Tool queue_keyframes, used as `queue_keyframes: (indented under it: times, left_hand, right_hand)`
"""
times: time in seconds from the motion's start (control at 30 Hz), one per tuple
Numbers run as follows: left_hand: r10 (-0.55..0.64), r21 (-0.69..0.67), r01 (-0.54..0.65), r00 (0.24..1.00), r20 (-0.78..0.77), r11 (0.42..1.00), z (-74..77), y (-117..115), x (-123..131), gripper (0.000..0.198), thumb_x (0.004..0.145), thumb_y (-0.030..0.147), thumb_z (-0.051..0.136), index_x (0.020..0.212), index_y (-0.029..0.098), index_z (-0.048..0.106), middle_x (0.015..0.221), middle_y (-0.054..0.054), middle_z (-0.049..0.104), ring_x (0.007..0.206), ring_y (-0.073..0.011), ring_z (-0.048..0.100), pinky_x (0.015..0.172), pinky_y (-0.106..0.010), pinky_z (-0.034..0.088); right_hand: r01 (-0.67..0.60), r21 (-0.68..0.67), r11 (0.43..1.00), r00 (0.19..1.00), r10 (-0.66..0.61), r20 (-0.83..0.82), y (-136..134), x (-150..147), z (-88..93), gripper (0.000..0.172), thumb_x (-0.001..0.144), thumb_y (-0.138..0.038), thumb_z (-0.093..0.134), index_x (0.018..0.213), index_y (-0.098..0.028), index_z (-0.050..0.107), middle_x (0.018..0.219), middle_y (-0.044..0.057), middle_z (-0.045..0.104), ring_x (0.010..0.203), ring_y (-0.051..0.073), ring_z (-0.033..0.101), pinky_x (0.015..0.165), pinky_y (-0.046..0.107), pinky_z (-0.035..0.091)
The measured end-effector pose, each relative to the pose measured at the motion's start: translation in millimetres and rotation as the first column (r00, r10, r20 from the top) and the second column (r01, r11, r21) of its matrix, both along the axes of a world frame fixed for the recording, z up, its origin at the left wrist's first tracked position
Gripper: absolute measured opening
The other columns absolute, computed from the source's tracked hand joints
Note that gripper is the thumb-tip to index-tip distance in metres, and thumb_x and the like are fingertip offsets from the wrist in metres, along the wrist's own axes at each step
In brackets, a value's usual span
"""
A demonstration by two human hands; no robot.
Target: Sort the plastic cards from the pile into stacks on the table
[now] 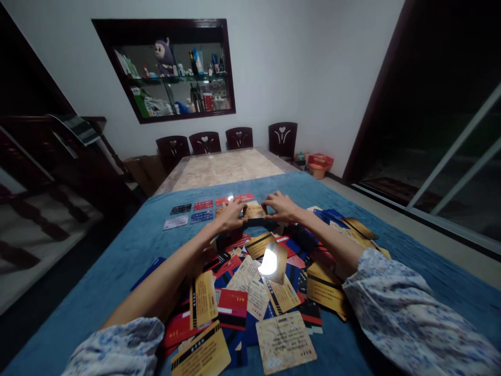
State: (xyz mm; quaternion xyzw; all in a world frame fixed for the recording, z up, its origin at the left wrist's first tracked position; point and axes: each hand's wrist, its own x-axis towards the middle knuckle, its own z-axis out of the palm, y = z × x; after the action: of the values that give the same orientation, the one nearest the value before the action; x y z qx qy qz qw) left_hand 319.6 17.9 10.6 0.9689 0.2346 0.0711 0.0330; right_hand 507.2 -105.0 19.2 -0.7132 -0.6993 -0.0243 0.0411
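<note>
At the far end of a loose heap of plastic cards, my left hand (232,214) and my right hand (282,207) face each other. Between them is a gold card (255,210), with the fingers of each hand closed on one of its short sides. Whether other cards lie beneath it I cannot tell. Left of my hands, cards lie in rows, among them a black card (181,209), a red card (203,205), a blue card (201,216) and a silver card (176,223). Below my wrists the heap holds gold, red, blue and cream cards, such as a cream card (285,342).
A blue cloth (129,308) covers the near part of the long table (223,168). More gold cards (359,228) lie beyond my right forearm. Dark chairs (282,140) stand at the far end, below a wall shelf (180,78).
</note>
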Motion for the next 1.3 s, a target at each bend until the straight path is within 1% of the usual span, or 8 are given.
queue_keyframes:
  times: [0.17,0.33,0.7,0.83,1.0,1.1,1.3]
  left_hand:
    - [0.036,0.013,-0.036,0.999,-0.009,0.999,1.1,11,-14,0.033,0.079,0.026,0.066,0.112,0.021,0.065,0.128,-0.013,0.058,0.124,-0.0341,0.045,0.102,-0.054,0.035]
    - [0.066,0.009,-0.066,0.998,-0.008,0.998,-0.5,21,-26,0.038,0.079,0.027,0.065,0.116,0.022,0.064,0.128,-0.012,0.058,0.124,-0.034,0.044,0.103,-0.055,0.033]
    - [0.117,0.017,-0.117,0.993,-0.013,0.993,-8.8,46,-46,0.037,0.078,0.028,0.065,0.114,0.02,0.064,0.127,-0.012,0.058,0.122,-0.0344,0.046,0.102,-0.053,0.035]
    - [0.139,0.023,-0.138,0.99,-0.013,0.99,-9.1,52,-53,0.038,0.077,0.03,0.063,0.114,0.022,0.064,0.126,-0.012,0.059,0.122,-0.0353,0.046,0.099,-0.053,0.037]
    - [0.176,0.033,-0.175,0.983,-0.048,0.984,-6.9,57,-60,0.038,0.077,0.028,0.062,0.114,0.023,0.064,0.126,-0.012,0.059,0.121,-0.0349,0.046,0.097,-0.051,0.037]
    - [0.205,0.042,-0.202,0.977,-0.061,0.978,-7.2,61,-62,0.038,0.077,0.029,0.063,0.114,0.024,0.063,0.128,-0.012,0.059,0.123,-0.0362,0.044,0.097,-0.052,0.036]
    - [0.236,0.035,-0.233,0.966,-0.107,0.972,-8.8,69,-61,0.038,0.077,0.03,0.063,0.115,0.023,0.064,0.131,-0.014,0.058,0.126,-0.0374,0.042,0.098,-0.054,0.034]
  right_hand:
    - [-0.044,-0.004,0.999,0.999,0.044,0.001,17,-9,-0.8,0.034,0.087,-0.045,0.063,0.115,-0.025,0.068,0.13,0.014,0.058,0.117,0.033,0.045,0.088,0.043,0.042]
    - [-0.061,-0.02,0.998,0.998,0.061,-0.007,31,-20,-0.7,0.032,0.087,-0.044,0.063,0.112,-0.024,0.069,0.127,0.013,0.059,0.117,0.033,0.045,0.088,0.043,0.042]
    - [-0.089,-0.048,0.995,0.996,0.088,-0.026,62,-37,-1.1,0.033,0.087,-0.042,0.066,0.115,-0.026,0.069,0.135,0.014,0.057,0.121,0.035,0.043,0.092,0.049,0.043]
    - [-0.089,-0.067,0.994,0.996,0.088,-0.015,73,-43,-0.7,0.034,0.086,-0.042,0.066,0.115,-0.026,0.068,0.133,0.013,0.058,0.122,0.035,0.043,0.091,0.049,0.043]
    - [-0.101,-0.077,0.992,0.995,0.101,-0.007,87,-51,-3.0,0.037,0.086,-0.044,0.064,0.118,-0.026,0.068,0.131,0.014,0.059,0.119,0.035,0.043,0.09,0.049,0.042]
    - [-0.105,-0.078,0.991,0.994,0.106,0.014,95,-55,-4.5,0.04,0.085,-0.044,0.065,0.121,-0.027,0.067,0.132,0.014,0.058,0.119,0.036,0.043,0.09,0.049,0.042]
    - [-0.088,-0.111,0.99,0.995,0.093,0.042,107,-61,-5.0,0.039,0.085,-0.043,0.065,0.12,-0.027,0.069,0.132,0.014,0.059,0.121,0.037,0.044,0.09,0.049,0.042]
